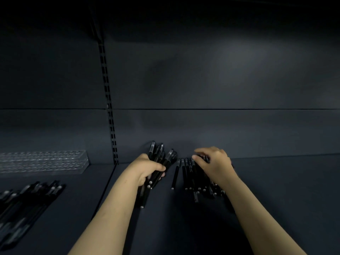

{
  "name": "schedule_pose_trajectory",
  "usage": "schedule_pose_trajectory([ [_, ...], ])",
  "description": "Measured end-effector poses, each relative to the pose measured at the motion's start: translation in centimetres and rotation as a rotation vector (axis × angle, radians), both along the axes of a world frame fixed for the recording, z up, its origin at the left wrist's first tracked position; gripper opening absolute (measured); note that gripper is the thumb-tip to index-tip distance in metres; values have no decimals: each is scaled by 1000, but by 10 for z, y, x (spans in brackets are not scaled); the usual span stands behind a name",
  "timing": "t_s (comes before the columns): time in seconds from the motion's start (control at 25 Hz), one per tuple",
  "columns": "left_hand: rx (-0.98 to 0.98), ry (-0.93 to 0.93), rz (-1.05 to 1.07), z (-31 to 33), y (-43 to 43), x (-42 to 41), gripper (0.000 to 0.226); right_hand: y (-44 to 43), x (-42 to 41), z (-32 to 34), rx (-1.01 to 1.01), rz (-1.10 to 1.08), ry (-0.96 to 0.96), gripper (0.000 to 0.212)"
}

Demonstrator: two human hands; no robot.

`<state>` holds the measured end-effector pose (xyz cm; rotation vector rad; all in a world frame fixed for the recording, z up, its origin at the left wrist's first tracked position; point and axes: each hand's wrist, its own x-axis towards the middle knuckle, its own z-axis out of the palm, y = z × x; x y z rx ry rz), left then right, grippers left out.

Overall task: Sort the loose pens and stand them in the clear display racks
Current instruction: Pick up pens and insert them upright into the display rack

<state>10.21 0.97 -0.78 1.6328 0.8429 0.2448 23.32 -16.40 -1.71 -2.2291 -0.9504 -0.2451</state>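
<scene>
My left hand (pixel 147 169) grips a bundle of black pens (pixel 161 155) whose clear caps fan upward above the fist. To its right, several loose black pens (pixel 189 177) lie side by side on the dark shelf (pixel 276 190). My right hand (pixel 214 162) rests on top of that pile with its fingers curled over the cap ends; whether it pinches a pen is hidden. A clear display rack (pixel 44 161) with many holes stands at the back left, with no pens visible in it.
Another heap of black pens (pixel 27 201) lies at the front left of the neighbouring shelf bay. A slotted metal upright (pixel 108 100) divides the two bays. The dark back panel (pixel 220 80) rises close behind the pens.
</scene>
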Motion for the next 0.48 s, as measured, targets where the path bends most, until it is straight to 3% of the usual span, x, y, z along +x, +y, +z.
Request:
schedule_pose_trajectory([
  [0.16,-156,-102,-41,12,-10,-31,25,17,-47,17,424,228,695,25],
  [0.32,-284,-214,-40,22,0,-85,38,46,-93,21,456,263,905,20],
  [0.48,-264,-253,-36,32,27,-156,27,81,-162,26,573,371,983,7],
])
